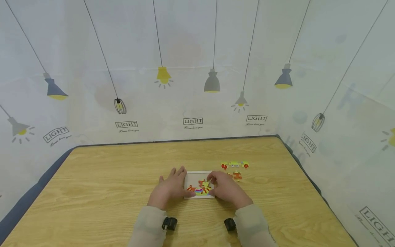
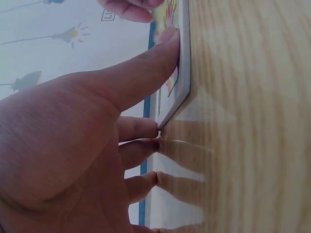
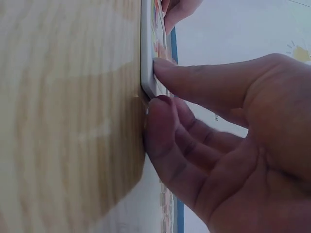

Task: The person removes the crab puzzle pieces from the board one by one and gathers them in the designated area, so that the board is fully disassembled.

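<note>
A shallow white puzzle tray (image 1: 192, 176) lies on the table between both hands. Joined jigsaw pieces (image 1: 199, 190) in red, yellow and rainbow colours fill its lower part, and a yellow piece (image 1: 206, 184) lies above them near the right fingertips. My left hand (image 1: 169, 187) steadies the tray's left side: its thumb (image 2: 155, 53) presses the near rim, while the other fingers spread along the edge and table. Over the right side, my right hand (image 1: 226, 187) has bent fingers by the pieces. Its thumb (image 3: 194, 80) touches the near right rim. No piece shows between its thumb and fingers.
Several loose jigsaw pieces (image 1: 235, 165) lie in a row beyond the tray's right side. More orange pieces (image 1: 237, 176) sit closer, partly behind the right hand. A wood-grain table (image 1: 108, 192) carries everything, with a lamp-printed cloth wall (image 1: 185, 103) around its far sides.
</note>
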`<state>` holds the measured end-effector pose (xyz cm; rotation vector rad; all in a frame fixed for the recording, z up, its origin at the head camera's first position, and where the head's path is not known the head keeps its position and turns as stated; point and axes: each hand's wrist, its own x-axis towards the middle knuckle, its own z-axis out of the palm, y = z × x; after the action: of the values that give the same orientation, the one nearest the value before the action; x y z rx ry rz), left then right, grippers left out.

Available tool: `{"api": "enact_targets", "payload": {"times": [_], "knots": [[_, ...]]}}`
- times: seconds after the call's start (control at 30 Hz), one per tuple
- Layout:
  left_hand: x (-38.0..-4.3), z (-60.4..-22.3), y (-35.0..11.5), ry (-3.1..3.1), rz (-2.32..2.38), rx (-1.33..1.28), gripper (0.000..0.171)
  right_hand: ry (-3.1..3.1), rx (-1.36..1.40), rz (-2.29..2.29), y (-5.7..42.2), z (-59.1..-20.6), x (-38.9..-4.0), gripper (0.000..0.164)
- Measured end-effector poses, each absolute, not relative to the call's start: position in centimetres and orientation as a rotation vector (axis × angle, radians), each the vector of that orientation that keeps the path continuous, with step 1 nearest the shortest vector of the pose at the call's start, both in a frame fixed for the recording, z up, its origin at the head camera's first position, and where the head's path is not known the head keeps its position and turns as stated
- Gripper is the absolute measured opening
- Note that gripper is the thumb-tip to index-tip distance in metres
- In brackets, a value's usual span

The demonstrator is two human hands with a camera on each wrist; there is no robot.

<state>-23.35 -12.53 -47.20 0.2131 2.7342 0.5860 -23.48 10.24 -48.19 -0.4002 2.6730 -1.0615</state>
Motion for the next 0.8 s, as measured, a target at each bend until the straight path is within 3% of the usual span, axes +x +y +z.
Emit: {"api": "enact_targets", "payload": {"times": [0.37, 0.8], "knots": [[-23.2, -47.2, -12.6, 2.742, 0.59, 0.218, 0.103, 2.689, -0.379, -1.058, 9.8, -48.4, -23.4, 0.032], [-23.1, -47.2, -12.7, 2.746, 0.588, 0.232, 0.102, 2.741, -0.269, -0.97, 8.3, -48.5, -22.9, 0.043]]}}
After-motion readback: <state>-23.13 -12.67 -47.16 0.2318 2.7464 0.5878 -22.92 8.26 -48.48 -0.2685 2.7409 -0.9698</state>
